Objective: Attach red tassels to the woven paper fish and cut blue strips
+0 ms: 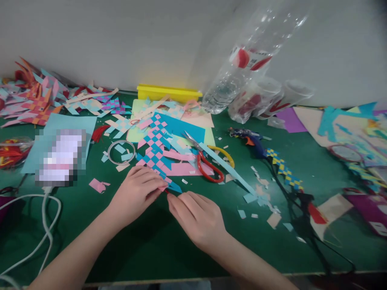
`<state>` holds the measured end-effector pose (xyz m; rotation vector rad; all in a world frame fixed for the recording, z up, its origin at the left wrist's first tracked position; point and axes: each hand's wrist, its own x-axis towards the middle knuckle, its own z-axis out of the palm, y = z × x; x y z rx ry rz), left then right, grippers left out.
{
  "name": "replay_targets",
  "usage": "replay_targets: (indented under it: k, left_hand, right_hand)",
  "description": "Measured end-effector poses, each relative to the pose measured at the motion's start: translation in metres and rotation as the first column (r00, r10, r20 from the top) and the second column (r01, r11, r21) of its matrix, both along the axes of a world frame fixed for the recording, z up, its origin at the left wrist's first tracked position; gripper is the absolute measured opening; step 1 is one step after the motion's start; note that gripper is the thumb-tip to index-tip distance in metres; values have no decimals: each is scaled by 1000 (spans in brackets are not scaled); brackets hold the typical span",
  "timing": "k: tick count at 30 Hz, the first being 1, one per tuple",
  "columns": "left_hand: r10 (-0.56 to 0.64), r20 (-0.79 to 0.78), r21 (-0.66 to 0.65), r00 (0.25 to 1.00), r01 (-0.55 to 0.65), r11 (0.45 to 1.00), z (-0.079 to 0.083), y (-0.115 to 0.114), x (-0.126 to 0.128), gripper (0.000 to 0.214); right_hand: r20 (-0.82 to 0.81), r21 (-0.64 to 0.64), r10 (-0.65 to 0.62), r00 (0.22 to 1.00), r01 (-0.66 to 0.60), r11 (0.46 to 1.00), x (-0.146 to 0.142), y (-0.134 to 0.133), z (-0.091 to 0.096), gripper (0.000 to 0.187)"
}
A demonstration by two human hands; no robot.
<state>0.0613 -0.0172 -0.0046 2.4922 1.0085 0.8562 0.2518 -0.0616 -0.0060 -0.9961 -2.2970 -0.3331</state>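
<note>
A woven paper strip (155,145) in pink and blue checks lies across the paper pile, its near end reaching my hands. My left hand (134,191) is closed, pinching that near end between thumb and fingers. Close beside it, my right hand (198,217) is closed too, its thumb and forefinger on a thin red cord, of which only a short bit shows between the hands. A pointed blue paper end (174,187) sticks out above the right fingertips. Just beyond lie scissors (207,163) with red and yellow handles, blades partly apart.
A phone (62,157) rests on light blue paper at left, its white cable (45,217) running forward. A wire ring (108,153) lies near a red tassel (99,133). A plastic bottle (225,86) and cups (256,96) stand behind. Paper scraps (273,220) are scattered right.
</note>
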Motion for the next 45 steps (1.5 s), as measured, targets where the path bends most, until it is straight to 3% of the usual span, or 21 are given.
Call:
replay_targets:
  k: [10,23,33,45]
  left_hand:
    - [-12,-55,-11,998,12,1000,-1,-2,0,15]
    - [-8,-157,212,988,42,976,-2,-4,3,16]
    - [12,-180,288,984,40,957,-1,-8,5,12]
    - [-3,-166,366,986,64,929,-2,-7,5,15]
  right_hand:
    - [16,27,-35,999,35,999,-1,2,0,4]
    - [26,27,-28,999,27,999,-2,2,0,8]
    - [32,29,10,999,-10,1000,-2,-2,-1,11]
    - [-6,20,146,989,-146,989,0,-3,1,11]
